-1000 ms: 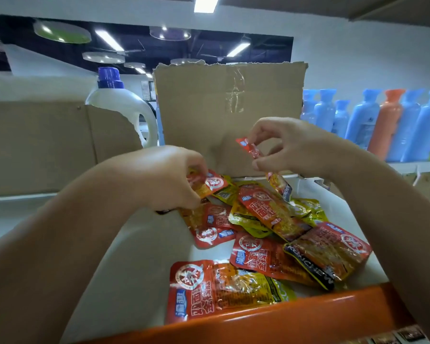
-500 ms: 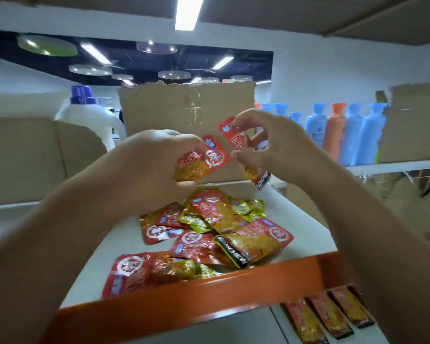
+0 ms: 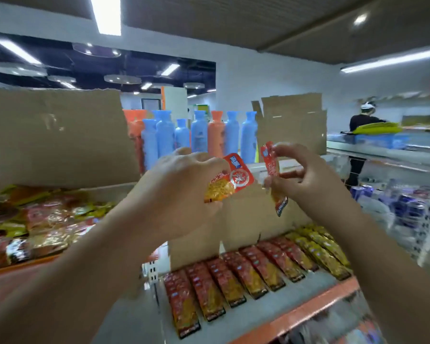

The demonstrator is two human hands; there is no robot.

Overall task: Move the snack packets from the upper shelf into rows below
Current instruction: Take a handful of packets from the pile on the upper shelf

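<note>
Head view shows both hands raised at chest height, each closed on one packet. The left hand pinches a red and yellow foil snack packet between thumb and fingers, its printed face turned toward the camera and its long axis tilted up to the right. The right hand grips a second red foil packet edge-on, nearly upright, with its dark bottom edge hanging below the fingers. The two packets are near each other but not touching.

Below and slightly right of both hands lie the neat rows of red and yellow packets on the lower white shelf with an orange front edge. Their long axes run from the shelf front toward the back. The loose pile of packets on the upper shelf sits down and left of the left hand.

The right hand looks nearer the rows, so its packet would likely go down first, turned flat and lengthwise to match them.
</note>
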